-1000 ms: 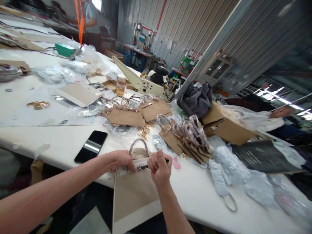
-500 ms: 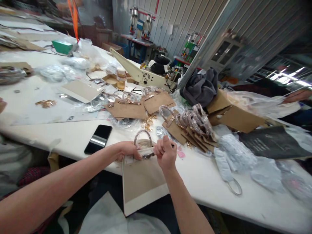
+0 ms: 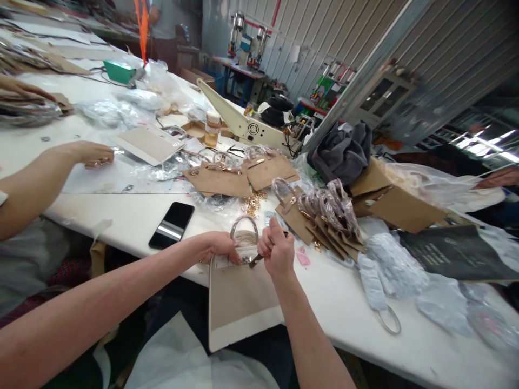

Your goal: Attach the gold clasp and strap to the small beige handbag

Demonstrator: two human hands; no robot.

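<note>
While the left hand [image 3: 223, 246] is pinching the upper edge of a beige panel [image 3: 243, 300] between thumb and fingers, the right hand [image 3: 278, 248] is closing in a fist around a dark tool [image 3: 255, 261]. The tool's slim tip is pointing at a small metal fitting [image 3: 245, 260] near the panel's top; whether it is touching cannot be told. The panel is slanting across the near edge of the tabletop [image 3: 324, 308], above the person's lap, and a wrapped handle [image 3: 244, 219] is arching up behind its upper edge. A phone [image 3: 172, 225] is lying beyond the left forearm, and a pink scrap [image 3: 302, 256] is resting just right of the fist. Farther left, a co-worker's hand [image 3: 95, 154] is reaching low over the tabletop.
</note>
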